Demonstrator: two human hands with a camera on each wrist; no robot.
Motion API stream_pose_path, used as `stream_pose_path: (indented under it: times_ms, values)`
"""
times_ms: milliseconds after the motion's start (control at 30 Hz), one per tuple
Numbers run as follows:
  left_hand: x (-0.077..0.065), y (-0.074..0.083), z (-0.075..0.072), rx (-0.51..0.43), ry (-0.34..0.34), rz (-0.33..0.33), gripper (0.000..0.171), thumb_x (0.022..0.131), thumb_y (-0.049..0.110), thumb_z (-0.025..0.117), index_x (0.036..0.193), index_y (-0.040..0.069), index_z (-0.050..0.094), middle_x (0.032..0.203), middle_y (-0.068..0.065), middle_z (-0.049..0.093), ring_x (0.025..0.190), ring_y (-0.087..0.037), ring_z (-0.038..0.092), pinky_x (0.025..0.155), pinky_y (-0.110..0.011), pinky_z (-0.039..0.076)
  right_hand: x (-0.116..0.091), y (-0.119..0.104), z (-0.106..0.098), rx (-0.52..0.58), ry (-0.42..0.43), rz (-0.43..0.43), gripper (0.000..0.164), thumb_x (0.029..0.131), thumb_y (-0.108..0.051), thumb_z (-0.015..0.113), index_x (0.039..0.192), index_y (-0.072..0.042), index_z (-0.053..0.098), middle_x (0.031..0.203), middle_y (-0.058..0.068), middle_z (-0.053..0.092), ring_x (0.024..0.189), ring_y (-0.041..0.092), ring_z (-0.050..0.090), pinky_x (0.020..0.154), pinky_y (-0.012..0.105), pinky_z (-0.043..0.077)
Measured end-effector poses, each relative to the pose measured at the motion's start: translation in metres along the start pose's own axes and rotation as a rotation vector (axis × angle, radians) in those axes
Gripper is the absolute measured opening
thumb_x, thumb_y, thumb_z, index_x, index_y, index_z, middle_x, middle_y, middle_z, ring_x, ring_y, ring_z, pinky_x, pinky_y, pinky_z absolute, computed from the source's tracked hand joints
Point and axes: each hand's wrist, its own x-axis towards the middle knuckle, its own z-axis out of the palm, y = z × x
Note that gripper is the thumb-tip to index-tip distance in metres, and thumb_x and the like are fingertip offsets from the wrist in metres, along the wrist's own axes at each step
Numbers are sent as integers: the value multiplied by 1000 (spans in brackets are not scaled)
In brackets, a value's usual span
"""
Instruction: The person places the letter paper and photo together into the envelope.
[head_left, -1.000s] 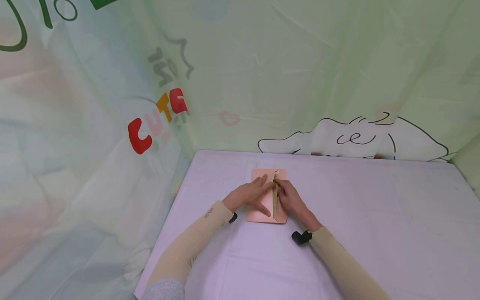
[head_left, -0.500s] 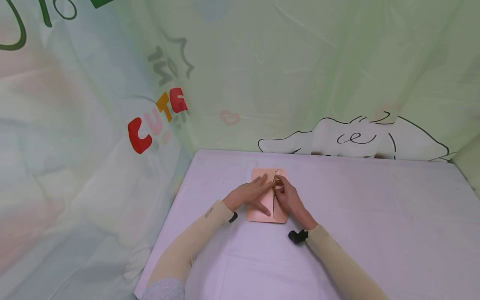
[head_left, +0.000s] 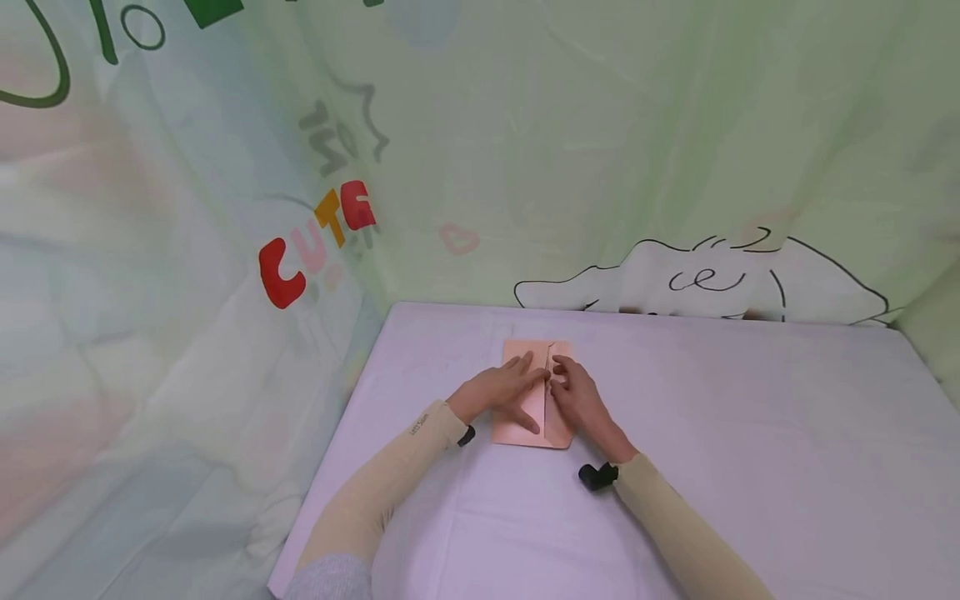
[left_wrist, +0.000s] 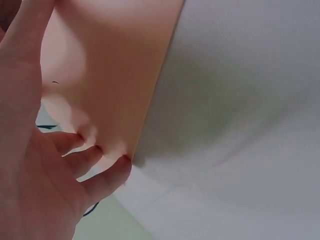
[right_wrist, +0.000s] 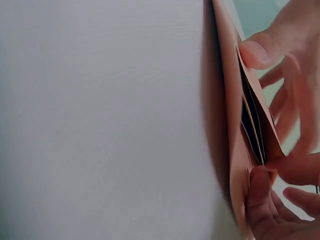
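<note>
A flat pink, envelope-like piece (head_left: pixel 557 432) with rounded corners lies on the table, its long slit running lengthwise right of the middle. My left hand (head_left: pixel 495 393) rests on its left part, fingers spread and thumb out. In the left wrist view this hand (left_wrist: pixel 47 185) reaches across the pink surface (left_wrist: pixel 125 60), fingertips near its far edge. My right hand (head_left: pixel 587 404) is at the slit with curled fingers, thumb and finger pinching the flap's edge. Through the gap, the right wrist view shows thin layers (right_wrist: pixel 253 122) inside; what they are cannot be made out.
A pale lilac cloth (head_left: pixel 712 450) covers the table. Printed curtains (head_left: pixel 600 150) hang behind and at the left, close to the table's edges. Both forearms wear beige sleeves (head_left: pixel 686 517), with a black wrist camera (head_left: pixel 597 477) beside the right wrist.
The slit has narrowed: the yellowish printed strip seen in it a second ago is now covered by the flap. My right fingers have shifted slightly along the edge; my left hand stays put.
</note>
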Motion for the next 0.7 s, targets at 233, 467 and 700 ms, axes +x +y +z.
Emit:
stream_pose_path:
  times_ms: [233, 467, 700]
  values:
    - [3, -3, 3, 10, 22, -24, 94, 84, 75, 60, 159, 32, 26, 169, -16, 9, 155, -38, 18, 115, -51, 37, -18, 18, -24, -9, 12, 3, 50, 103, -15, 52, 150, -4, 39, 136, 23, 55, 104, 34, 63, 91, 47, 52]
    - [0, -5, 17, 136, 64, -69, 89, 92, 77, 40, 162, 29, 13, 170, -14, 11, 155, -37, 19, 117, -52, 33, -32, 39, -48, -65, 45, -27, 49, 103, -12, 52, 149, -2, 41, 135, 25, 56, 105, 35, 62, 93, 50, 50]
    - [1, -14, 26, 172, 212, -81, 90, 96, 75, 34, 162, 18, 16, 169, -11, 19, 153, -33, 27, 114, -48, 38, -35, 48, -68, -238, 75, -116, 46, 103, -13, 54, 145, 3, 44, 132, 27, 54, 103, 36, 61, 89, 52, 50]
